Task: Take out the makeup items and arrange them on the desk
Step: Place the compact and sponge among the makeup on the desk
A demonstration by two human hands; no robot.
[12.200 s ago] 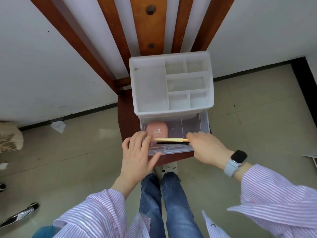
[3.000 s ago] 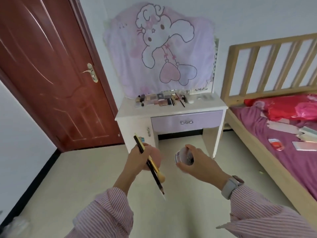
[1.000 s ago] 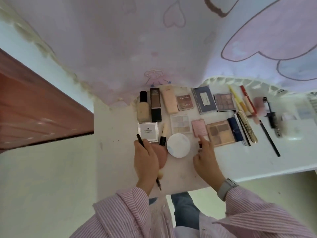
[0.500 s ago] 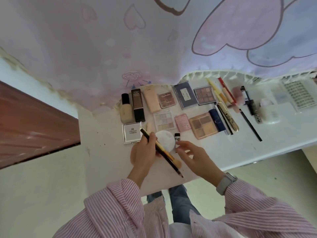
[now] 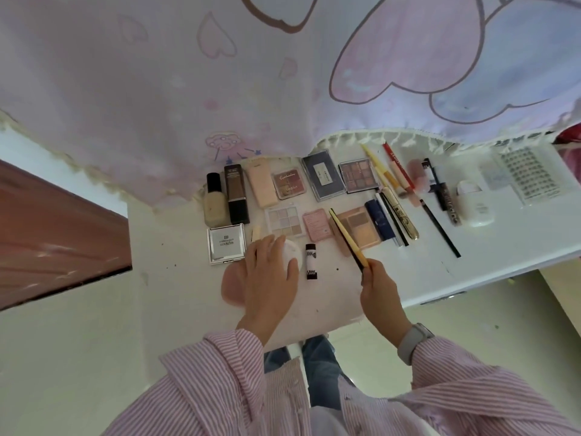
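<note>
I look down on a white desk (image 5: 408,272) with many makeup items laid in rows. My right hand (image 5: 379,287) pinches a yellow stick and a black pencil (image 5: 347,237) together, their tips slanting up-left over a tan palette (image 5: 361,229). My left hand (image 5: 270,275) lies over a round white compact (image 5: 290,250), fingers spread. Under its wrist a pink puff (image 5: 231,286) shows on the desk. A small black-capped tube (image 5: 311,261) lies between my hands. A silver square compact (image 5: 225,243) sits left of my left hand.
Two foundation bottles (image 5: 226,196), several palettes, pencils, a mascara (image 5: 440,190) and a lash tray (image 5: 531,174) line the desk's back. A pink cartoon cloth (image 5: 283,73) hangs behind. A brown door (image 5: 47,240) stands left. The desk's front edge runs past my wrists.
The pencil and yellow stick passed from my left hand to my right. My left hand came down onto the white compact, with the pink puff now on the desk.
</note>
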